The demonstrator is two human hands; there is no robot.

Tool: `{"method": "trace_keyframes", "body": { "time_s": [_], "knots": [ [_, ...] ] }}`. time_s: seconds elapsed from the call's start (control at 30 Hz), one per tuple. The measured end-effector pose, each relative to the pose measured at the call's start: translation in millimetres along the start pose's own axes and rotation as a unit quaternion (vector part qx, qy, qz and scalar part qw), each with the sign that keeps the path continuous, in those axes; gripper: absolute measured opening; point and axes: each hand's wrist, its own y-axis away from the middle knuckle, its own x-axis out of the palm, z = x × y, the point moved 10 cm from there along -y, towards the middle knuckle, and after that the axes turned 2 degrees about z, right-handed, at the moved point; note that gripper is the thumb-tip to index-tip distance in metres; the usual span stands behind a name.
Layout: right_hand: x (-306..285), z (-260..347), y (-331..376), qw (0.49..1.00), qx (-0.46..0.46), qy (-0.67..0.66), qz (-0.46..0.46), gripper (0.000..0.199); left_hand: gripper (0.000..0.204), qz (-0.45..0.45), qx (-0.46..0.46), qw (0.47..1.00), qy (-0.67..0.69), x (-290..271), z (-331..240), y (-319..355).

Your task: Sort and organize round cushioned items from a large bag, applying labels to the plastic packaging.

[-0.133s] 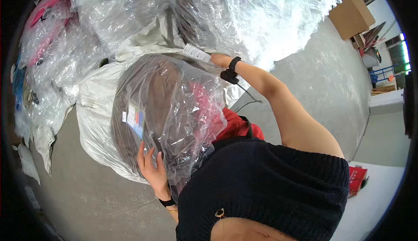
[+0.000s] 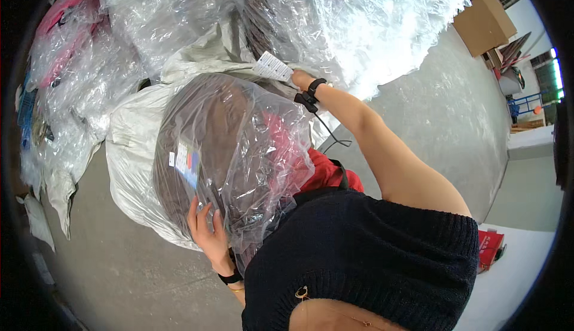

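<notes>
A large rounded bundle in clear plastic wrap (image 2: 209, 122), dark brown with a pink patch inside, rests against my body. My left hand (image 2: 208, 226) lies with its fingers apart on the bundle's near left side, just below a small colourful label (image 2: 188, 165). Beyond the bundle my right hand (image 2: 303, 80) is closed on a white printed paper tag (image 2: 273, 66), pinching its right end. A black strap with a small dark device and a cable (image 2: 323, 122) hangs at my right wrist. White woven sacking (image 2: 128, 158) lies under and behind the bundle.
Heaps of clear plastic-wrapped goods (image 2: 173, 14) fill the far side, some of them pink at the left. A cardboard box (image 2: 484, 23) stands at the far right, near a blue metal frame (image 2: 526, 103). A red box (image 2: 490, 248) sits by the right wall.
My right hand has shifted slightly left with the paper tag, which now tilts a little more upright. My left hand stays on the bundle.
</notes>
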Motion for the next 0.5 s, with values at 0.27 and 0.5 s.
{"method": "trace_keyframes", "body": {
  "time_s": [0.27, 0.5],
  "knots": [
    [65, 30, 11, 0.806, -0.266, 0.492, 0.194, 0.020, 0.017, -0.023, -0.034, 0.999, 0.008, -14, 23, 4],
    [10, 63, 56, 0.833, -0.081, 0.547, 0.015, 0.024, 0.016, -0.052, -0.036, 0.998, 0.010, -28, 49, 13]
  ]
}}
